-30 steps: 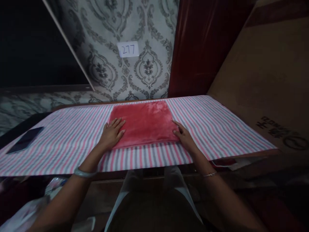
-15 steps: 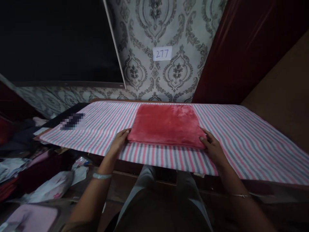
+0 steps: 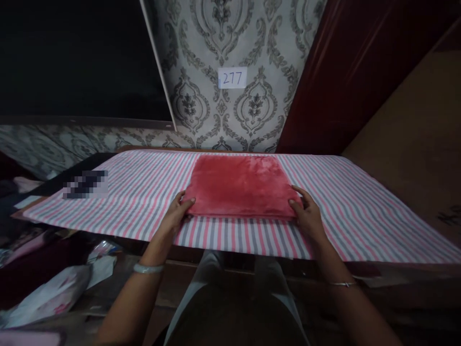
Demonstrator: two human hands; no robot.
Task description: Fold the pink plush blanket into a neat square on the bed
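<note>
A folded red plush cloth [image 3: 237, 187] lies as a flat rectangle on the striped sheet that covers the table. My left hand [image 3: 176, 211] grips its near left corner, thumb on top and the other fingers at the side and partly hidden underneath. At the near right corner, my right hand [image 3: 306, 209] holds it the same way, with the thumb pressed on the upper face. Layers of the fold show along the near edge. What kind of article the cloth is, I cannot tell.
The pink, grey and white striped sheet [image 3: 360, 211] spreads to both sides. A blurred-out dark object [image 3: 85, 184] lies at the left. Behind are a dark screen [image 3: 79, 57] and a wall with a paper label [image 3: 232, 78]. Bags [image 3: 54, 293] crowd the floor at left.
My left thumb has come over onto the cloth's top, and both hands now grip its near corners more fully. The view has shifted slightly to the right; the cloth stays folded.
</note>
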